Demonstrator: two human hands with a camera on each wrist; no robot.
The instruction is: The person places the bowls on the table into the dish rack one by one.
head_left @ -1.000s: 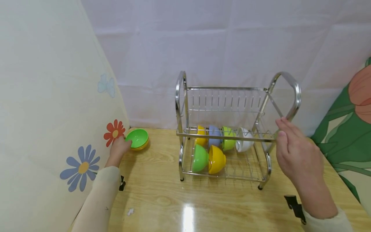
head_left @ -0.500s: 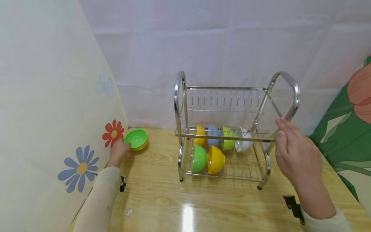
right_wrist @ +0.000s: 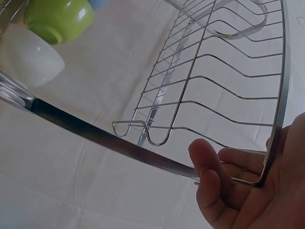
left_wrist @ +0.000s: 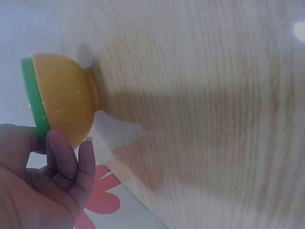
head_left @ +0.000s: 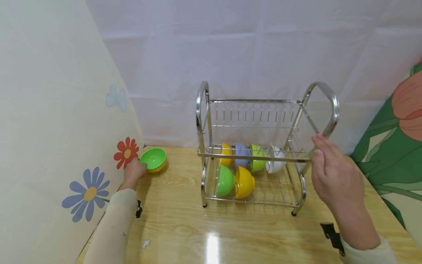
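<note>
At the far left in the head view, a green bowl (head_left: 153, 158) sits nested in a yellow bowl (left_wrist: 66, 98) on the table. My left hand (head_left: 134, 171) pinches the green bowl's rim from the left; in the left wrist view its fingers bend against the side of the stack. A two-tier metal dish rack (head_left: 254, 157) stands in the middle. My right hand (head_left: 339, 183) grips the front right corner of its upper tier, with the thumb and fingers around the frame in the right wrist view.
On the rack's lower tier several bowls stand on their sides: a green one (head_left: 225, 180) and a yellow one (head_left: 245, 182) in front, others including a white one (head_left: 275, 161) behind. Cloth-covered walls enclose the wooden table (head_left: 178, 227) at the back and sides.
The head view has shifted slightly, so the scene sits a little further left. My left hand's thumb has settled at the green bowl's rim. My right hand keeps its grip on the rack.
</note>
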